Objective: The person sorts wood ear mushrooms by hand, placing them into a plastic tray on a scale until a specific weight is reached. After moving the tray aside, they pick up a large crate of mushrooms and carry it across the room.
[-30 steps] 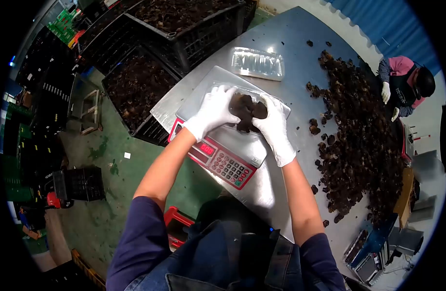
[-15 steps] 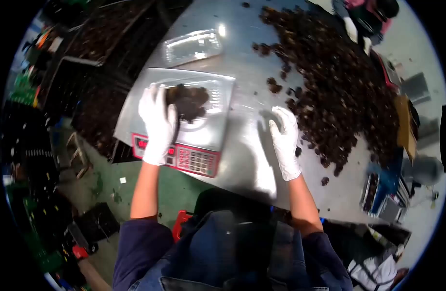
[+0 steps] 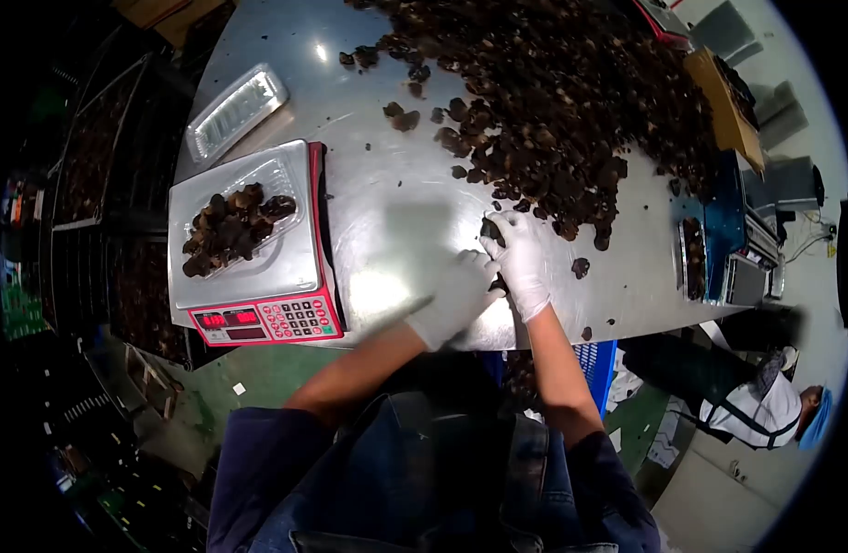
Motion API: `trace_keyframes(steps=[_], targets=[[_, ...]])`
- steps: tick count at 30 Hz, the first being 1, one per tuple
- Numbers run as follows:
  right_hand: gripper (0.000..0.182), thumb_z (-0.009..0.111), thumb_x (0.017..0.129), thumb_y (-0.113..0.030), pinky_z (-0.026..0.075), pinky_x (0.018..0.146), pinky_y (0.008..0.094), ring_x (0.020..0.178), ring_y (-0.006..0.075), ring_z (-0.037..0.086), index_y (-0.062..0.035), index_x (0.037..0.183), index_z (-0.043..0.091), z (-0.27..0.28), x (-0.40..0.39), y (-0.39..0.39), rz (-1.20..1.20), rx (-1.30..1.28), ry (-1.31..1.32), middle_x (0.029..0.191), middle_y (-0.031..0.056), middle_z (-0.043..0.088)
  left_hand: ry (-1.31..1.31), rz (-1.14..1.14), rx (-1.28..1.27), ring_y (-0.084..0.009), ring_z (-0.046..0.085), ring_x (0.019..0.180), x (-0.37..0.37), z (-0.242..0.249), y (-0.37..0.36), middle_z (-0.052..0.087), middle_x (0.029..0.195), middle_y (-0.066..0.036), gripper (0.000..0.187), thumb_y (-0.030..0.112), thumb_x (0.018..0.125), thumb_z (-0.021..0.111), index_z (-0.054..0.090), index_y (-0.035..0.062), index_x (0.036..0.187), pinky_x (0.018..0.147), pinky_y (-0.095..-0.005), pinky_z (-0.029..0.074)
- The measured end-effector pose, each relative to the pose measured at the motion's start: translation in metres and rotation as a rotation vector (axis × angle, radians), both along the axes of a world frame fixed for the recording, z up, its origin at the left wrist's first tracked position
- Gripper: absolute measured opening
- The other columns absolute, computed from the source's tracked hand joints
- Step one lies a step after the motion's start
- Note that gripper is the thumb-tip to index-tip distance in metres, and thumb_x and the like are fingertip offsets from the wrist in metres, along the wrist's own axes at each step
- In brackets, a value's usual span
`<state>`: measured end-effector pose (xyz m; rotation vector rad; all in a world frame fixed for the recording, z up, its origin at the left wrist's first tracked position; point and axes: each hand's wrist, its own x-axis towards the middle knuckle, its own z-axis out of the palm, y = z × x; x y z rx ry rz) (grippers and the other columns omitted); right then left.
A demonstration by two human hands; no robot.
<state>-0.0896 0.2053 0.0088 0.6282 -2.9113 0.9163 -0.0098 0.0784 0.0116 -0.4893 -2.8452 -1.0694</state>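
My right hand (image 3: 521,258), in a white glove, curls its fingers round a dark brown, mushroom-like piece (image 3: 490,231) at the lower edge of the big heap (image 3: 553,101). Close against it on the left is my left hand (image 3: 456,300), also gloved and smeared by motion. Another dark piece (image 3: 498,284) shows between the two hands. On the left, a red-framed scale (image 3: 249,293) bears a clear plastic tray (image 3: 290,221) with several dark brown pieces (image 3: 235,226) in it. Red digits glow on its display (image 3: 229,318).
A second clear tray (image 3: 235,112) lies behind the scale on the metal table (image 3: 359,184). Past the heap stand a cardboard box (image 3: 724,106) and a blue container (image 3: 724,212). Racks of dark trays (image 3: 92,157) line the left. Another person (image 3: 765,401) is at the lower right.
My left hand has left the tray on the scale and come right, beside my right hand. The right hand has moved slightly left and closed on a dark piece. The view has shifted.
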Motion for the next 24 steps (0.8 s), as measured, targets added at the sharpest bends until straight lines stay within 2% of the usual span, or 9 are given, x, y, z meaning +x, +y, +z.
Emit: trace_keyframes(steps=[4,5,8,11,12,15,18,20,24], targets=[[0.013,0.066,0.081,0.000,0.049,0.070,0.0300,0.076,0.0201,0.062,-0.0049,0.092,0.071,0.018,0.005,0.035,-0.362,-0.444,-0.145,0.085,0.0077,0.066,-0.011,0.044,0.026,-0.0292,0.051,0.098,-0.001,-0.020,0.025,0.057,0.096,-0.011,0.024,0.017,0.080,0.062,0.063,0.0033,0.100,0.087,-0.0393,0.044],[0.016,0.065,0.081,0.004,0.050,0.074,0.0261,0.078,0.0156,0.062,-0.0018,0.094,0.070,0.027,0.011,0.053,-0.451,-0.686,-0.358,0.089,0.0064,0.067,-0.017,-0.053,-0.034,-0.0287,0.052,0.097,0.000,-0.035,0.026,0.057,0.095,-0.010,0.023,0.016,0.080,0.060,0.063,0.0043,0.099,0.087,-0.0386,0.045],[0.026,0.057,0.090,-0.007,0.054,0.087,0.0334,0.096,0.0220,0.064,0.0024,0.114,0.062,0.041,0.037,0.120,-0.412,-1.311,-0.672,0.109,0.0134,0.065,0.070,-0.109,-0.023,-0.0274,0.055,0.094,0.005,-0.039,0.029,0.058,0.093,-0.009,0.019,0.016,0.078,0.059,0.063,0.0060,0.094,0.084,-0.0365,0.047],[0.029,0.059,0.093,-0.018,0.052,0.072,0.0293,0.090,0.0136,0.062,-0.0037,0.118,0.063,0.032,0.053,0.161,-0.514,-1.671,-0.722,0.106,0.0073,0.065,0.024,-0.079,-0.082,-0.0270,0.061,0.092,0.007,-0.023,0.024,0.062,0.095,-0.010,0.015,0.011,0.078,0.060,0.064,0.0056,0.092,0.080,-0.0354,0.051],[0.029,0.059,0.093,-0.018,0.052,0.072,0.0293,0.090,0.0136,0.062,-0.0037,0.118,0.063,0.026,0.052,0.173,-0.521,-1.673,-0.712,0.106,0.0073,0.065,0.025,-0.090,-0.080,-0.0270,0.061,0.092,0.006,-0.019,0.024,0.062,0.095,-0.010,0.015,0.011,0.078,0.060,0.064,0.0056,0.092,0.080,-0.0354,0.051],[0.021,0.066,0.090,-0.013,0.042,0.060,0.0180,0.068,0.0065,0.054,-0.0042,0.109,0.067,0.003,0.042,0.185,-0.754,-0.811,-0.409,0.084,-0.0010,0.064,-0.370,0.274,0.716,-0.0238,0.064,0.083,0.002,-0.018,0.028,0.063,0.100,-0.011,0.021,-0.004,0.081,0.060,0.064,0.0035,0.100,0.076,-0.0285,0.051],[0.044,0.079,0.076,-0.019,0.051,0.075,0.0301,0.080,0.0191,0.065,-0.0048,0.115,0.065,-0.003,0.033,0.151,-0.581,0.010,-0.044,0.090,0.0066,0.067,-0.224,0.212,0.751,-0.0213,0.064,0.084,-0.025,-0.017,0.028,0.063,0.102,-0.011,0.024,-0.006,0.083,0.056,0.065,0.0035,0.103,0.077,-0.0285,0.051],[0.041,0.079,0.075,-0.024,0.051,0.080,0.0349,0.086,0.0253,0.066,-0.0060,0.110,0.066,0.000,0.028,0.137,-0.592,-0.085,-0.132,0.097,0.0107,0.066,-0.148,0.171,0.657,-0.0228,0.064,0.085,-0.050,-0.019,0.037,0.063,0.104,-0.012,0.024,-0.003,0.083,0.059,0.065,0.0040,0.105,0.077,-0.0302,0.051],[0.018,0.071,0.083,-0.010,0.049,0.079,0.0299,0.084,0.0208,0.064,-0.0024,0.098,0.067,0.000,0.020,0.135,-0.677,-0.235,-0.294,0.099,0.0096,0.064,-0.091,0.063,0.343,-0.0267,0.063,0.089,-0.101,0.000,0.077,0.061,0.108,-0.013,0.028,0.007,0.083,0.066,0.066,0.0065,0.111,0.078,-0.0356,0.052]])
